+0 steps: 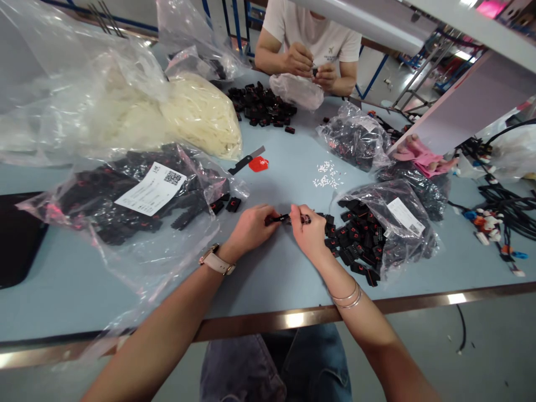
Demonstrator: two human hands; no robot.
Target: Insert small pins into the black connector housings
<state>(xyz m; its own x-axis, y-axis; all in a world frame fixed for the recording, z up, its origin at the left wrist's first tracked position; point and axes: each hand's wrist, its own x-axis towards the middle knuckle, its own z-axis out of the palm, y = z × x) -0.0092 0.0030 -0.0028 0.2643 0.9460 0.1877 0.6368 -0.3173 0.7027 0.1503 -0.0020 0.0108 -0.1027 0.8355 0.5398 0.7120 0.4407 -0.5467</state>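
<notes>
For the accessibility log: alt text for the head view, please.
Left hand and right hand together hold a small black part over a blue table, beside an open bag of black parts. Across the table, another person handles a similar piece.

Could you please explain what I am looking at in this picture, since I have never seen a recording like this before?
There is no machine here: the single picture comes from a camera worn on a person's head, looking down at their own two bare hands. The left hand, with a watch on its wrist, and the right hand, with bangles, together pinch a small black part between them. They work above a pale blue table. Beside the right hand lies an open bag of black connectors; to the left is a labelled bag of similar parts. Further back are a heap of white strands in plastic, a utility knife and tiny white pieces. Across the table a co-worker handles something small.
</notes>
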